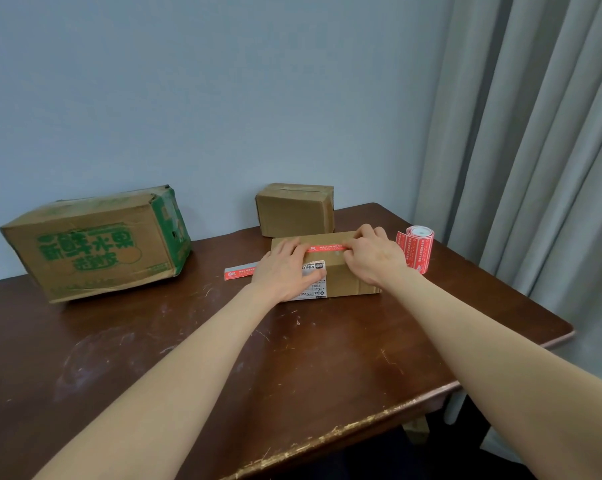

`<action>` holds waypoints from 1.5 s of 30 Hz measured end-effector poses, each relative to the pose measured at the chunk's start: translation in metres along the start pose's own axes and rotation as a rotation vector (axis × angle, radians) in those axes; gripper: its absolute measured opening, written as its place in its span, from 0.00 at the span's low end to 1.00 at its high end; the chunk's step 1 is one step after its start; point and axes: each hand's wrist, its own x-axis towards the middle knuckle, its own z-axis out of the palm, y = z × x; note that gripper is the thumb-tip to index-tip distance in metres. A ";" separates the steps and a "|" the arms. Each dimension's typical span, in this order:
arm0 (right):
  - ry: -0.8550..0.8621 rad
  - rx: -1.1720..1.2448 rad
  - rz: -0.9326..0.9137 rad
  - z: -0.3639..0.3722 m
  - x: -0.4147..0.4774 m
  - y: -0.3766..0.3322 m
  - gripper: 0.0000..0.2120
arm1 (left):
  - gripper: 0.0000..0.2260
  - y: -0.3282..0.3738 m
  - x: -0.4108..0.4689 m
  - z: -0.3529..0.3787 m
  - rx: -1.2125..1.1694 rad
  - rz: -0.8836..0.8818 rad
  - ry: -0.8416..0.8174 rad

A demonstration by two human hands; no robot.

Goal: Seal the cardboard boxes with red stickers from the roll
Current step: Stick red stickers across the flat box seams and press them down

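Box being sealed: a flat cardboard box (348, 277) lies on the table (292, 358), right of the middle and towards the far edge.
Red sticker: a long red sticker (327, 248) runs left to right across the top of this box, between the two hands.
Left hand: the left hand (285, 268) lies flat on the left part of the box, fingers straight, with the fingertips at the left end of the sticker.
Right hand: the right hand (375, 259) rests on the right part of the box, fingers bent down onto the right end of the sticker; I cannot tell whether they pinch it or only press it.
Roll: the roll of red stickers (417, 247) stands just right of the box, its loose end hanging down.
Label: a white printed label (315, 285) is on the near left of the box, partly under the left hand.
Loose strip: a red and white strip (238, 271) lies on the table just left of the box.
Small box: a small cardboard box (294, 211) stands just behind the flat one.
Large box: a large box with green print (91, 247) sits on the far left of the table.
Background: a pale wall (223, 98) and, on the right, a grey curtain (535, 133).
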 end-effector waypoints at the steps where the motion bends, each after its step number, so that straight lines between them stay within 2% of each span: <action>1: -0.003 0.011 0.007 0.000 0.000 0.000 0.21 | 0.32 0.000 0.000 0.001 -0.002 0.005 -0.001; 7: 0.048 0.068 0.000 0.001 -0.004 0.002 0.20 | 0.32 -0.003 -0.006 -0.001 0.035 0.037 0.061; 16: 0.095 0.096 -0.008 0.000 -0.013 0.003 0.19 | 0.30 0.000 -0.004 -0.005 0.045 0.027 0.056; 28: 0.039 0.073 -0.013 -0.006 -0.007 0.002 0.20 | 0.35 0.000 -0.008 -0.003 0.056 0.024 0.026; 45: 0.019 0.009 -0.006 0.000 -0.001 -0.002 0.21 | 0.32 0.009 -0.003 -0.006 0.037 -0.005 -0.012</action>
